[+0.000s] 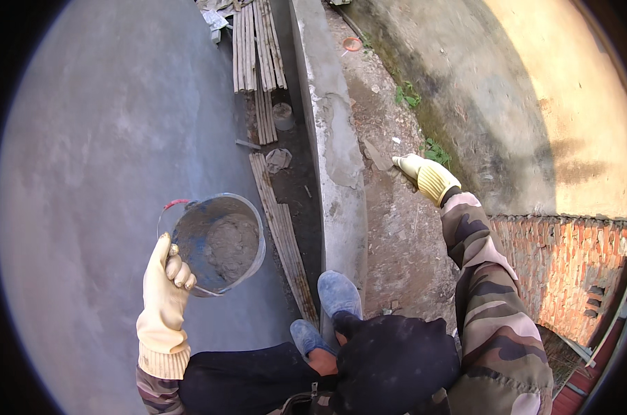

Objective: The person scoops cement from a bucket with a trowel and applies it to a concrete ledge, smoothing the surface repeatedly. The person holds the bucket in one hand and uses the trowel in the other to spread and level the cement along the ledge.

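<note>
My left hand (164, 283), in a cream glove, is closed on the side of a bucket (189, 249) at lower left. The bucket holds grey, wet-looking mortar (230, 249) and has a red grip on its wire handle. My right hand (417, 169), also gloved, reaches out at the right, closed on a trowel (378, 156) whose blade points up and left beside the wall top (338, 142), which carries a rough grey patch. My blue-shod feet (338, 294) are on and beside this narrow wall at the bottom.
Grey plastered wall (85, 173) fills the left. Far below lie bamboo poles (255, 52), a round pail (283, 114) and debris. At right are a rubble strip (389, 263) with weeds (407, 95) and an orange-rimmed object (351, 44), a stained wall (535, 104) and exposed brickwork (556, 263).
</note>
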A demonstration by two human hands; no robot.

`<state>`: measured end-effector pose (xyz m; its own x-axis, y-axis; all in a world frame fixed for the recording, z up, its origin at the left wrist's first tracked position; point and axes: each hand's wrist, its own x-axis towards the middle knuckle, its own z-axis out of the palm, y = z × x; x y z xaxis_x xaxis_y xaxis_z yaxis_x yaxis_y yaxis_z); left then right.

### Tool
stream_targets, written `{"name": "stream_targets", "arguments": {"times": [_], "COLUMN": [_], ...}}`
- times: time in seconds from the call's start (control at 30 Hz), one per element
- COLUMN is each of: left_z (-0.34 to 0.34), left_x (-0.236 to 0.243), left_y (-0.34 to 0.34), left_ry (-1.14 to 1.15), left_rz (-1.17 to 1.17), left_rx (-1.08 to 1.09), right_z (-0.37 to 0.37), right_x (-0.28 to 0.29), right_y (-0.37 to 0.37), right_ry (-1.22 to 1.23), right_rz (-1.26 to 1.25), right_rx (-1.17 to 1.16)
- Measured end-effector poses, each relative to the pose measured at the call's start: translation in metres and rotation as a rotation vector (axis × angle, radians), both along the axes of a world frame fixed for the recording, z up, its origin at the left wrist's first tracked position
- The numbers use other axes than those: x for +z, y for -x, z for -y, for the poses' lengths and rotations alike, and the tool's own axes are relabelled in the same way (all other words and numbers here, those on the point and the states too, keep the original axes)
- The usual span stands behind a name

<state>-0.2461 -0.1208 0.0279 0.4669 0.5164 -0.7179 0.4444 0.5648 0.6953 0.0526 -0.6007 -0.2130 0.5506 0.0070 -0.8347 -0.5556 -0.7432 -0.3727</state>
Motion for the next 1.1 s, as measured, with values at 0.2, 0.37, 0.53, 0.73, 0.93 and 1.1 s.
{"name": "stream_targets", "arguments": {"times": [0.2, 0.37, 0.53, 0.73, 0.93, 1.1], "left_z": [-0.003, -0.008, -0.011, -0.008, -0.004, 0.004], "left_x": [-0.007, -0.011, -0.01, -0.009, -0.006, 0.002], "left_y": [-0.01, -0.007, -0.005, -0.007, -0.005, 0.0], "left_ry": [0.0, -0.014, -0.036, -0.013, -0.002, -0.019], "left_rz": [-0.055, -0.042, -0.061, -0.03, 0.001, 0.001], "left_rx": [0.015, 0.015, 0.038, 0.006, -0.007, -0.022], "right_z": [-0.038, -0.095, -0.101, -0.07, -0.043, -0.056], "right_x": [0.041, 0.065, 0.046, 0.022, 0.027, 0.096], "right_y": [-0.078, -0.132, -0.132, -0.094, -0.013, 0.065], "right_ry": [0.066, 0.257, 0.252, 0.245, 0.186, 0.151], "right_rz": [0.723, 0.735, 0.726, 0.648, 0.642, 0.492], "right_rx": [0.519, 0.716, 0.823, 0.876, 0.876, 1.133]}}
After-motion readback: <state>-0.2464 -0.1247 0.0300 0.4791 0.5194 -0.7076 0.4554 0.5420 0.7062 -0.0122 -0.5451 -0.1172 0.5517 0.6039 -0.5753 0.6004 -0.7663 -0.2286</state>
